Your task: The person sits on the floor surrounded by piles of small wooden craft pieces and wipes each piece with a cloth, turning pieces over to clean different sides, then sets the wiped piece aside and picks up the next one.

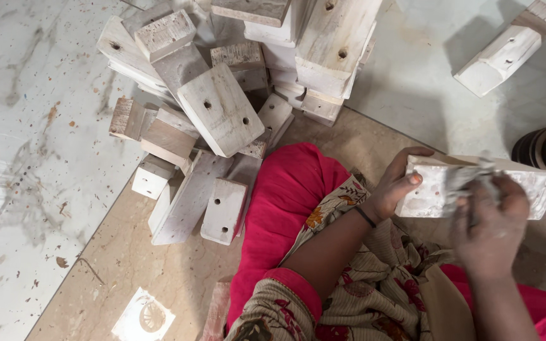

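Head view, marble floor point(26, 158), wooden blocks point(219, 110)

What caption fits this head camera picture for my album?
Left hand holds a whitewashed wooden block while right hand rubs it, beside piled blocks.

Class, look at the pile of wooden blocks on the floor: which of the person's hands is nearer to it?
Left. The left hand grips the near end of the held block, closer to the pile. The right hand is farther off, over that block's middle.
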Motion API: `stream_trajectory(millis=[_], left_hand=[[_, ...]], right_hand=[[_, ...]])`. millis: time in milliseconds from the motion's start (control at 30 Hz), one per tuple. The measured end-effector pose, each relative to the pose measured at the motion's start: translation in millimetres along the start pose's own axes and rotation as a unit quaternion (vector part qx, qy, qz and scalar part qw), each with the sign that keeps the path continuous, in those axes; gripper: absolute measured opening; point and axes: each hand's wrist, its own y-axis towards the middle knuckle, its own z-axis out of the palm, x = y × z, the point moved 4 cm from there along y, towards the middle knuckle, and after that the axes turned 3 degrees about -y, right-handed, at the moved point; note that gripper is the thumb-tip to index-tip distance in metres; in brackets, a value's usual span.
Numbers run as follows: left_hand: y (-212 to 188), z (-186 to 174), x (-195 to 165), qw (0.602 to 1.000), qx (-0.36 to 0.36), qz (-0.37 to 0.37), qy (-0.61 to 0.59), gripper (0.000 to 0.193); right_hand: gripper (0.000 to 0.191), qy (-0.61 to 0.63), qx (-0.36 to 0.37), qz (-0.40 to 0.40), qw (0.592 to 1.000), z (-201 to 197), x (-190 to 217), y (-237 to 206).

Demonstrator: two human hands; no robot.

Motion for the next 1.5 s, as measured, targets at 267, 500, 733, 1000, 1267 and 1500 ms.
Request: stream_trajectory(millis=[267,500,733,1000,1267,1500], left_hand=[[1,-2,-10,0.998,-0.016,-0.040,0.044,0.089],[3,-5,-4,0.995,0.008,-0.066,-0.072,0.090],[-7,-11,-6,0.992,0.009,-0.099,-0.072,0.074],[-10,-12,-3,0.986,-0.022,-0.071,-0.151,0.078],[-17,-18,-4,0.986,0.022,-0.084,-0.143,0.087],[-19,-21,-9,0.981,0.001,-0.134,-0.138,0.087]], right_hand=[[0.032,0.169,-0.018,0.265,0.949,15,-81,-8],[0.052,0.041,-0.014,0.001,0.999,3,-6,-12],[0.034,-0.004,-0.028,0.108,0.994,8,-46,-13],[0.024,0.105,-0.035,0.087,0.990,-3,-27,4],[0.032,-0.003,-0.026,-0.064,0.998,-1,17,6],[0.028,0.067,-0.103,0.234,0.964,2,-94,5]])
